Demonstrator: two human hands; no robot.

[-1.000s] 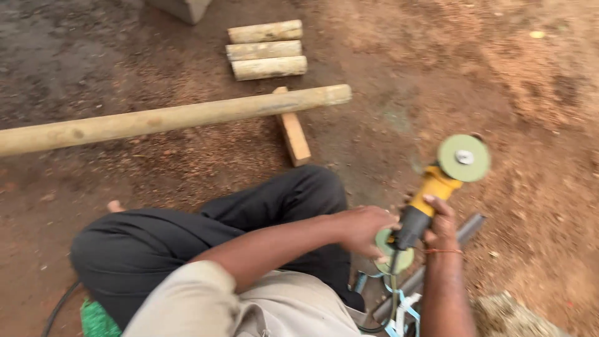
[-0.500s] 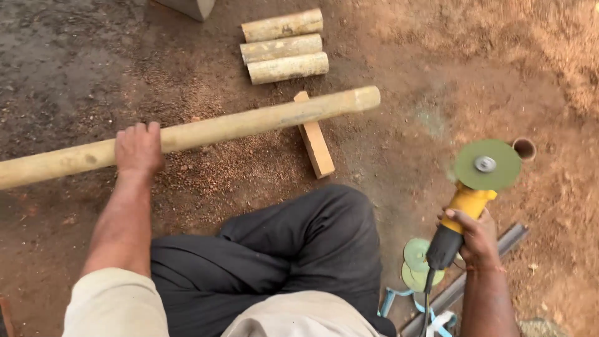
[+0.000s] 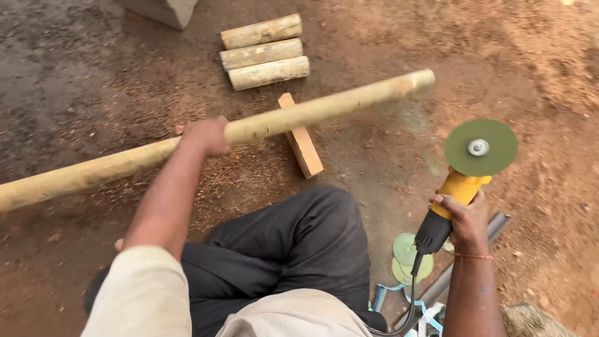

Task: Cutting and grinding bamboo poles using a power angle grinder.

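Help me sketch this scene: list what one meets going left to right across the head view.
Left hand gripping the long pale wooden pole → short flat wooden block → round green grinder disc on the yellow angle grinder in the right hand.

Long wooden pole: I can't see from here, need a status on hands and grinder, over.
Left hand grips the long pale wooden pole. Right hand holds the yellow angle grinder with green disc, clear of the pole. Small wooden block lies under the pole.

My left hand (image 3: pixel 204 136) grips the long pole (image 3: pixel 299 114) at eleven o'clock; it crosses a wooden block (image 3: pixel 302 145). Three short logs (image 3: pixel 264 52) lie beyond at twelve; grinder (image 3: pixel 465 178) at two.
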